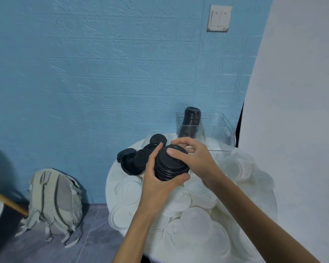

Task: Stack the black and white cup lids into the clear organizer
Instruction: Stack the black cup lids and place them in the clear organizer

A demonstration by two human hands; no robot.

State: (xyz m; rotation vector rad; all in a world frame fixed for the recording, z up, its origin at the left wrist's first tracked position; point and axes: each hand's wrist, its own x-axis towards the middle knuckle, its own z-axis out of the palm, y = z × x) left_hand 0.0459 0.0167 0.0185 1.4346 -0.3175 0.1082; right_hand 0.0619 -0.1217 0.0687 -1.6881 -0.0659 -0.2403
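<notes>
Your left hand (160,179) grips a short stack of black lids (169,166) from below and the side, fingers wrapped round its lower rims, which keeps the nested pieces from sliding apart. Your right hand (194,158) curls over the top of that same stack, thumb on the uppermost lid and fingers behind it, likely seating it squarely onto the others. Holding the stack between both hands, above the tabletop (112,177), lets you align the rims before carrying it off.

Just beyond your right hand stands the clear organizer (222,135), with a taller column of black lids (191,120) already leaning in its left part; the space to the right appears free. Loose black lids (133,162) lie just past your left hand. White lids (198,224) are heaped beneath both wrists, seemingly unsorted.
</notes>
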